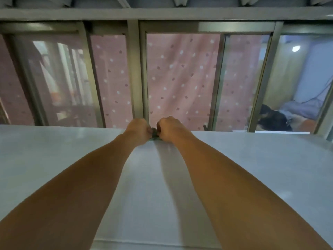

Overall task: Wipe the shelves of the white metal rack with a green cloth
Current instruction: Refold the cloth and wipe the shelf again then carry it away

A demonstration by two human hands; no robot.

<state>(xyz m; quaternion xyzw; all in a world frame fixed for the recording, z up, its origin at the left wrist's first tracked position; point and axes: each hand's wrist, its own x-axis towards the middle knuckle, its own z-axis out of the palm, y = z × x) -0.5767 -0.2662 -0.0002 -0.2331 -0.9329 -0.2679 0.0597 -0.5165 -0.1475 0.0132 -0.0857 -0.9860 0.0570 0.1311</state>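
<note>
While fisted, the left hand point(138, 129) and right hand point(168, 128) pinch a bunched green cloth point(154, 135) | shelf's point(252, 168) far edge

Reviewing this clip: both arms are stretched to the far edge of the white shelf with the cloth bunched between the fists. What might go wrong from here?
1. The green cloth is a small wad squeezed between the left hand and right hand, so each pass probably covers only a narrow strip of the shelf.
2. The hands sit at the shelf's far edge, so the cloth may slip off behind it.
</note>
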